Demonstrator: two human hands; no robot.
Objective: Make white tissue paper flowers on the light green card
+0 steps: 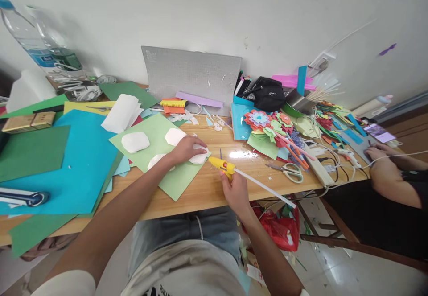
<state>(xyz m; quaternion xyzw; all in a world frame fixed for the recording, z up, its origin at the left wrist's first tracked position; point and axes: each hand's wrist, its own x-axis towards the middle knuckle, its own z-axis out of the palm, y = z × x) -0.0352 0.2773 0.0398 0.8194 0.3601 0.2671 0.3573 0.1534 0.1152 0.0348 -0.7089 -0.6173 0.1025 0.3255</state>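
My left hand (186,149) reaches over a light green sheet of paper (176,186), its bent fingers at the edge of a white paper piece (198,158) near the sheet's right corner. That hand partly covers the piece. Several similar cut white shapes, such as the white octagon (135,142), lie on the same sheet. My right hand (236,192) is closed around the handle of a yellow hot glue gun (222,166). Its nozzle points left and touches or nearly touches the white piece's right edge. A long glue stick (264,187) sticks out behind the gun.
Scissors (290,171) lie right of the glue gun, near paper flowers (261,120). Blue paper (80,162) and a stapler (23,197) are at left. A grey cutting mat (192,75) leans on the wall. At far right, another person's arm (391,171) rests by a white glue gun (348,156).
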